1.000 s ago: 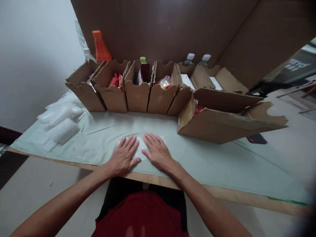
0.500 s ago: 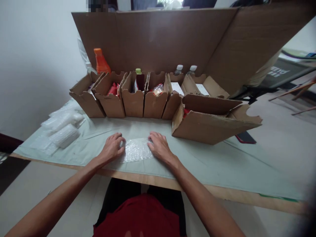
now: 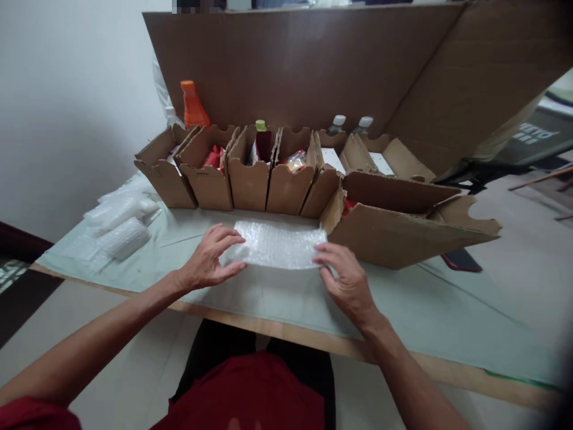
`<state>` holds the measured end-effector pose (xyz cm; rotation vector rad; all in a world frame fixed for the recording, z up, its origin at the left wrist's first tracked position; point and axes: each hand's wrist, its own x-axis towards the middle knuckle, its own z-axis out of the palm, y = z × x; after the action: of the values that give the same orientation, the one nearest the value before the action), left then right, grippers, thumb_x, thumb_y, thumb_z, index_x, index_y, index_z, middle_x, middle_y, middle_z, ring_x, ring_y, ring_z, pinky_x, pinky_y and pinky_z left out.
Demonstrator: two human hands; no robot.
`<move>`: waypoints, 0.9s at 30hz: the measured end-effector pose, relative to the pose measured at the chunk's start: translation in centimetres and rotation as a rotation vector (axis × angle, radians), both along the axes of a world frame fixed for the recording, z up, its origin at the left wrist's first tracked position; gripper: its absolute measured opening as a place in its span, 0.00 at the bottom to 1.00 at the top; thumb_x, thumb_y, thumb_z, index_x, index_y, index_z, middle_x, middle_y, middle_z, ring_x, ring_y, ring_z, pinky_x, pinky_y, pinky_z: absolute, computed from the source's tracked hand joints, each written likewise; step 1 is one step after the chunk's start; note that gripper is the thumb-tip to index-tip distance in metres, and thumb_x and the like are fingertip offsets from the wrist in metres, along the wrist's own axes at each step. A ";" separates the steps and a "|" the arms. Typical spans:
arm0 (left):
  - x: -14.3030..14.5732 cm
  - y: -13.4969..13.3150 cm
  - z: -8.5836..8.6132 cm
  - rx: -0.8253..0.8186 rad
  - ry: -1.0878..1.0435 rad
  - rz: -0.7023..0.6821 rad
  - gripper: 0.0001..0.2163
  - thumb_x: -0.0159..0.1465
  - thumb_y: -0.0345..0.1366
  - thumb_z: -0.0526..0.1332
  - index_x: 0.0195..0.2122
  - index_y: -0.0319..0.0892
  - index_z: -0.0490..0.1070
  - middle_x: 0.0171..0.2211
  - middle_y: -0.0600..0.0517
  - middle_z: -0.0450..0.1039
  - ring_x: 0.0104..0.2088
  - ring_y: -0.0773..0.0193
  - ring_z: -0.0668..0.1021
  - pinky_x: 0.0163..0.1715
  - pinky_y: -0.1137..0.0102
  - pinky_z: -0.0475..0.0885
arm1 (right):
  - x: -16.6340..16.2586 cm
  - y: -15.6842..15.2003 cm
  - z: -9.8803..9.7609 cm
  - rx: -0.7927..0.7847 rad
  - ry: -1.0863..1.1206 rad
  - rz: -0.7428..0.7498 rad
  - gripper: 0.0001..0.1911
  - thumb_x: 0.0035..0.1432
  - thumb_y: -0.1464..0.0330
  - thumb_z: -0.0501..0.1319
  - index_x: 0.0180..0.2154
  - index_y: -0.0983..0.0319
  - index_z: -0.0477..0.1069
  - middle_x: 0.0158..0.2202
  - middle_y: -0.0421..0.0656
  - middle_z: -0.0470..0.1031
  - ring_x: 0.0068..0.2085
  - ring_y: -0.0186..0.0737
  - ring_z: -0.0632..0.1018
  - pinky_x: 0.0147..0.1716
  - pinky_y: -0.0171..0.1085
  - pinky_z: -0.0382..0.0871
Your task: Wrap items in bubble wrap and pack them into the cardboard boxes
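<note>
A clear piece of bubble wrap is raised a little over the cloth-covered table in front of me, its long side running left to right. My right hand grips its right end between thumb and fingers. At the left end is my left hand, with thumb and fingers spread apart around the edge; the fingertips seem to touch the wrap. Behind the wrap, several open cardboard bins stand in a row, among them one holding a red packet and one with a clear-wrapped item.
More bubble wrap pieces lie in a pile at the left. A larger cardboard bin angles out at the right, beside a dark flat object. An orange bottle and a tall cardboard panel stand behind the row.
The bubble wrap has come up from the table and shifted right and away from me. My hands have moved farther apart, and the left fingers have spread. The view has turned slightly.
</note>
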<state>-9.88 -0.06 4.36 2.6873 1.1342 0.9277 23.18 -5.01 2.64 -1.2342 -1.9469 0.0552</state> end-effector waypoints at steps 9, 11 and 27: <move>2.9 8.8 -4.6 -0.270 0.267 0.170 0.20 0.70 0.44 0.60 0.61 0.43 0.72 0.66 0.40 0.67 0.68 0.44 0.66 0.66 0.45 0.58 | 2.4 -1.3 -8.3 -0.071 -0.193 0.013 0.13 0.67 0.67 0.54 0.45 0.57 0.77 0.51 0.48 0.82 0.53 0.51 0.81 0.47 0.51 0.74; 1.4 7.4 -5.1 -0.298 0.309 0.218 0.25 0.70 0.48 0.59 0.65 0.42 0.67 0.69 0.36 0.62 0.70 0.37 0.62 0.65 0.35 0.53 | 2.6 -1.1 -8.3 -0.047 -0.215 0.028 0.13 0.68 0.66 0.54 0.46 0.56 0.77 0.51 0.47 0.82 0.53 0.52 0.81 0.47 0.51 0.74; -4.8 -13.6 -4.6 -0.035 0.186 0.534 0.19 0.70 0.40 0.59 0.61 0.48 0.67 0.64 0.39 0.70 0.66 0.41 0.69 0.66 0.36 0.54 | 1.4 -1.6 -7.2 -0.153 -0.185 0.037 0.14 0.68 0.66 0.54 0.45 0.58 0.79 0.53 0.49 0.81 0.55 0.52 0.79 0.51 0.54 0.73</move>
<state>-14.66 -13.67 -0.26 2.5214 1.9455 0.7014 24.56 -6.61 -4.58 -1.3426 -2.1592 0.1149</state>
